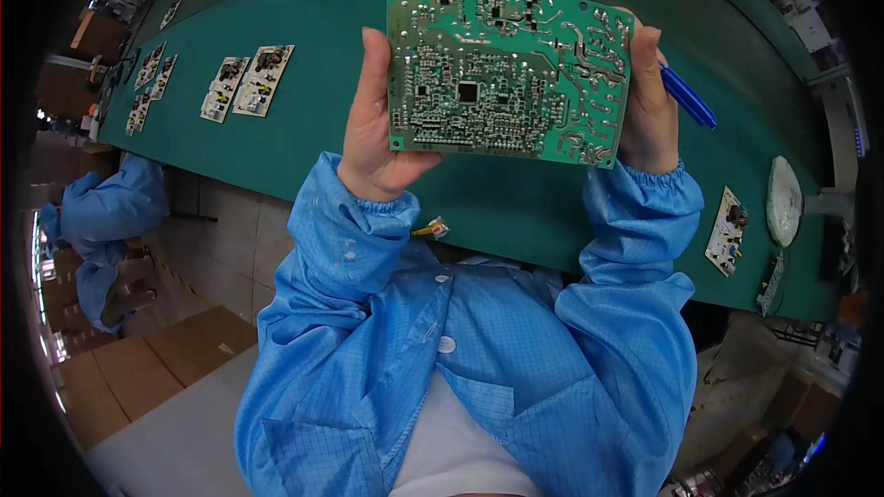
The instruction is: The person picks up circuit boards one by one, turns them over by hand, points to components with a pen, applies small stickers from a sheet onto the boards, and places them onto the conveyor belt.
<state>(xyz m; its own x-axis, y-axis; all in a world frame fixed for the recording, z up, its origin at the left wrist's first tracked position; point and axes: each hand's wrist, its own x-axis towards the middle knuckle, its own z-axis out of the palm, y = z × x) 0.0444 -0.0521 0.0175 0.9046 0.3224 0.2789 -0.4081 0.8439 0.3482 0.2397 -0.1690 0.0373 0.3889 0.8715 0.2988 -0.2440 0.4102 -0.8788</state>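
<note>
A green circuit board (506, 74) is held up in front of me, its soldered side with a square black chip facing the camera. My left hand (376, 129) grips its left edge, thumb upright beside the edge and fingers behind the lower corner. Around the right edge, my right hand (650, 97) is closed, its thumb along the side. A blue pen (688, 97) sticks out to the right from my right hand. The fingers behind the board are hidden.
Several white circuit boards with parts lie on the green table (322, 83) at left and at the far edge. Another board (727, 232) lies at right, near a plastic-wrapped roll (785, 201). A co-worker in blue (115, 202) is at far left, near cardboard boxes (138, 373).
</note>
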